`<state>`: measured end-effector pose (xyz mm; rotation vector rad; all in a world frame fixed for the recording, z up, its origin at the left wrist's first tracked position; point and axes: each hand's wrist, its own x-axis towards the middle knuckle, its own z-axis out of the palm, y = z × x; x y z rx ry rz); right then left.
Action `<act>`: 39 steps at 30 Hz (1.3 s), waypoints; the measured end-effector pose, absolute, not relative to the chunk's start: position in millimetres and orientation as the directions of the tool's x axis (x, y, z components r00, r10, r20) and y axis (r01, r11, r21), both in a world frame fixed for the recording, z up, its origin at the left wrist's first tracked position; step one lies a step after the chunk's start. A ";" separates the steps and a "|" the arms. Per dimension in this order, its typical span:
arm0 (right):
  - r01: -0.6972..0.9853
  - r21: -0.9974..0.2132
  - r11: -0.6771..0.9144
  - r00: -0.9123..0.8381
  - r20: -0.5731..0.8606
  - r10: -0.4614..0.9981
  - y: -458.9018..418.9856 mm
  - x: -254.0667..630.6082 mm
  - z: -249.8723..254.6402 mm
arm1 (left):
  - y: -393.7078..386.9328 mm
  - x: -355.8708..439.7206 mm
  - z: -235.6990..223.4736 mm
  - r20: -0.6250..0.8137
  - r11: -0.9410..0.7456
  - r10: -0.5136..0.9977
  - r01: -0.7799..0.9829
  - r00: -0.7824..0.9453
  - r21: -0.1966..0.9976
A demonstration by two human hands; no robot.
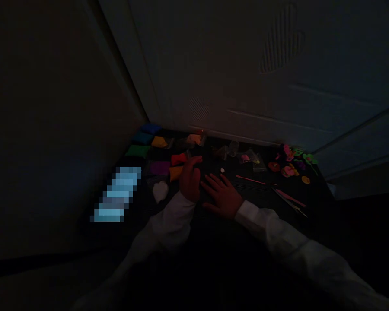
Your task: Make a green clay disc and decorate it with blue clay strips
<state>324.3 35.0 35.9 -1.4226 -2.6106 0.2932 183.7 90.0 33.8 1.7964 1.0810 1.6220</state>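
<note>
In the dim light, my left hand (190,179) is raised on its edge beside red and orange packets. Its fingers are bent, with a gap between them and the thumb; nothing shows in it. My right hand (224,196) lies flat on the dark table with its fingers spread. Just beyond those fingertips is a small white lump (222,170). The red packet (179,159) and the orange packet (176,173) are partly hidden by my left hand. A white heart-shaped lump (160,191) in clear plastic sits left of my left wrist.
Further left are purple (160,167), green (138,150) and yellow (159,141) packets. A blurred bright screen (118,194) glows at the left edge. Rightward lie a thin pink stick (250,179), scissors-like tools (290,201) and colourful flower-like pieces (288,170). A pale wall panel (227,86) rises behind.
</note>
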 end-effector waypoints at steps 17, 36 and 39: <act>0.721 -0.166 0.673 -0.684 -0.013 0.730 37.8 322.4 38.0 | 89.9 180.6 37.9 0.543 -0.520 0.830 0.173 -0.128 0.836; 0.728 -0.196 0.657 -0.675 -0.032 0.737 41.3 323.0 33.5 | 91.9 179.4 32.6 0.531 -0.511 0.834 0.152 -0.152 0.846; 0.724 -0.222 0.653 -0.675 -0.032 0.738 40.5 323.1 35.0 | 89.6 180.0 39.1 0.544 -0.520 0.825 0.171 -0.151 0.837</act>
